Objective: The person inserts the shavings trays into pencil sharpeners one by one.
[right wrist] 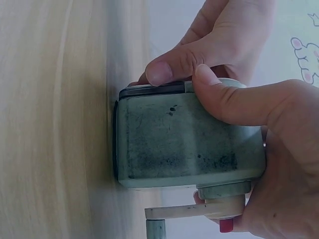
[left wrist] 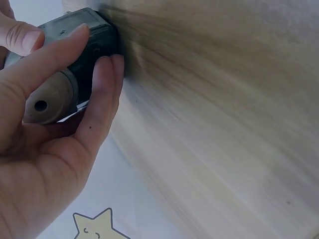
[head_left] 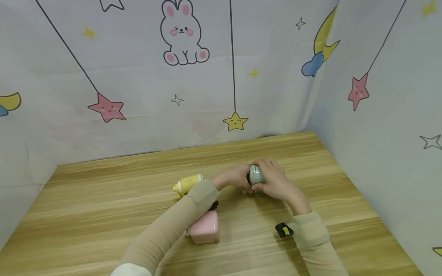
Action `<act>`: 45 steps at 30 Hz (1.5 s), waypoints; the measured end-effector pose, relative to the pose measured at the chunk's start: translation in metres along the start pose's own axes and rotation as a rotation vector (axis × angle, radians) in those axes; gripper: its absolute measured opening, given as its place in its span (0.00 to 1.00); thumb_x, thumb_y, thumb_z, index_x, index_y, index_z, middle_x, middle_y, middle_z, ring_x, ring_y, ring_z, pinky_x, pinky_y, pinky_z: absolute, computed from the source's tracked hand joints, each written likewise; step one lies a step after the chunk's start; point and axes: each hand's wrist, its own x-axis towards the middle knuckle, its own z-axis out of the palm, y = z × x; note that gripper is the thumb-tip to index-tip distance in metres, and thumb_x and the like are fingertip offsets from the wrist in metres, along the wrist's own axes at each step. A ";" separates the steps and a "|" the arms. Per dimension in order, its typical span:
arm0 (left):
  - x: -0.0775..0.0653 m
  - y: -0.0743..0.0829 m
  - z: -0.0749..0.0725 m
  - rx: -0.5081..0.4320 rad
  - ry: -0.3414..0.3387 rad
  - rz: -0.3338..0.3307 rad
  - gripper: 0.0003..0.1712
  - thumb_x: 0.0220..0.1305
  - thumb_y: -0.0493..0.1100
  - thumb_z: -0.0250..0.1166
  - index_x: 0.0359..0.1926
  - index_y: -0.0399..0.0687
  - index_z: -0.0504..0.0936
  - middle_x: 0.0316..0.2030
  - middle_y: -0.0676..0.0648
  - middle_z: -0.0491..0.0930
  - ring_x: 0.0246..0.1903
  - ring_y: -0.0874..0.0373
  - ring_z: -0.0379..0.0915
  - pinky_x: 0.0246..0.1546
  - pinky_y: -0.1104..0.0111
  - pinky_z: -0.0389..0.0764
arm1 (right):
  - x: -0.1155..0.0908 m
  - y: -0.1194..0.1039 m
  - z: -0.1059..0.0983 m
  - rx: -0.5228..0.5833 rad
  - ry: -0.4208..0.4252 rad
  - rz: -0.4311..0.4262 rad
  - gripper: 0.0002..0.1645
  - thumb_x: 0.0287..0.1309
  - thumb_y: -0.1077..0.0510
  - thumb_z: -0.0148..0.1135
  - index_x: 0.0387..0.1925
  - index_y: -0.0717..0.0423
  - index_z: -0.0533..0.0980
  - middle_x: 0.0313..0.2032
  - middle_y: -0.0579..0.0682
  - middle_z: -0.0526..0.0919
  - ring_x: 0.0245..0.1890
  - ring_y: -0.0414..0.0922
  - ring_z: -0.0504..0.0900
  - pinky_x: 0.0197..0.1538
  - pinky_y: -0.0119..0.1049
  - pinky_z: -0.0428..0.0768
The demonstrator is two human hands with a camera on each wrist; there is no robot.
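A dusty green hand-crank pencil sharpener (head_left: 256, 174) is between both hands, close over the table (head_left: 145, 172). My left hand (head_left: 239, 176) grips its side with the round pencil hole, thumb and fingers spread around the dark end of the body in the left wrist view. My right hand (head_left: 275, 181) holds the body from the other side, its thumb on the green casing in the right wrist view. There the cream crank arm (right wrist: 177, 212), with its red cap (right wrist: 226, 225), juts out beneath the sharpener.
A pink rounded box-like object (head_left: 205, 229) stands beneath the left forearm, partly covered by it. Farther back is a yellow-and-white object (head_left: 187, 184), partly behind the left sleeve (head_left: 203, 194). Printed cloth walls (head_left: 148, 80) border the table at the back and right.
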 end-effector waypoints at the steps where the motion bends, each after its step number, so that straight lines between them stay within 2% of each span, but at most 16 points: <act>1: 0.000 0.000 0.000 -0.006 0.001 0.000 0.29 0.38 0.39 0.74 0.44 0.41 0.74 0.39 0.45 0.78 0.33 0.60 0.70 0.36 0.68 0.76 | 0.001 0.000 0.000 0.002 0.002 0.001 0.38 0.41 0.54 0.70 0.54 0.56 0.64 0.50 0.58 0.71 0.48 0.53 0.63 0.43 0.54 0.66; 9: 0.001 -0.002 -0.001 -0.028 -0.004 -0.002 0.29 0.37 0.39 0.75 0.44 0.40 0.74 0.39 0.45 0.78 0.33 0.60 0.70 0.36 0.69 0.76 | 0.001 -0.002 0.000 0.015 0.017 -0.001 0.37 0.41 0.55 0.70 0.54 0.56 0.64 0.49 0.58 0.72 0.47 0.53 0.63 0.42 0.53 0.66; 18: 0.003 -0.003 0.001 -0.022 -0.002 -0.036 0.29 0.36 0.38 0.75 0.44 0.40 0.75 0.39 0.46 0.78 0.34 0.60 0.70 0.38 0.69 0.75 | -0.001 -0.005 0.000 0.008 0.017 0.008 0.37 0.41 0.55 0.70 0.53 0.57 0.64 0.49 0.59 0.72 0.48 0.54 0.63 0.41 0.54 0.67; 24: 0.002 -0.005 0.001 -0.015 -0.005 -0.031 0.32 0.36 0.38 0.75 0.47 0.42 0.74 0.40 0.46 0.77 0.34 0.60 0.70 0.38 0.69 0.75 | -0.001 -0.008 0.001 -0.014 0.014 0.001 0.38 0.40 0.54 0.71 0.54 0.57 0.64 0.49 0.59 0.72 0.49 0.55 0.63 0.40 0.55 0.68; 29: 0.000 -0.003 0.001 0.024 -0.003 -0.022 0.38 0.38 0.40 0.74 0.54 0.41 0.69 0.45 0.46 0.76 0.38 0.60 0.69 0.42 0.69 0.75 | -0.002 -0.010 -0.001 -0.049 0.011 0.007 0.38 0.40 0.52 0.71 0.54 0.56 0.65 0.50 0.59 0.72 0.51 0.55 0.63 0.40 0.58 0.68; 35: -0.005 0.002 0.001 0.098 0.037 -0.065 0.47 0.38 0.44 0.74 0.59 0.36 0.61 0.47 0.42 0.75 0.38 0.58 0.69 0.41 0.68 0.76 | -0.002 -0.012 -0.001 -0.104 0.016 0.008 0.41 0.39 0.51 0.71 0.56 0.56 0.64 0.52 0.60 0.73 0.52 0.56 0.65 0.46 0.64 0.64; 40: -0.012 0.008 -0.004 0.114 0.055 -0.079 0.47 0.40 0.45 0.73 0.60 0.36 0.59 0.51 0.41 0.74 0.43 0.56 0.69 0.44 0.66 0.76 | -0.002 -0.012 -0.002 -0.132 0.014 0.013 0.43 0.39 0.49 0.71 0.57 0.57 0.64 0.52 0.60 0.74 0.51 0.55 0.67 0.47 0.64 0.64; 45: -0.021 0.015 -0.013 0.219 0.074 -0.114 0.46 0.44 0.48 0.70 0.61 0.38 0.59 0.56 0.40 0.70 0.50 0.52 0.68 0.49 0.62 0.75 | -0.003 -0.012 -0.004 -0.147 0.002 0.028 0.44 0.39 0.46 0.70 0.57 0.59 0.64 0.52 0.60 0.74 0.50 0.55 0.68 0.47 0.63 0.64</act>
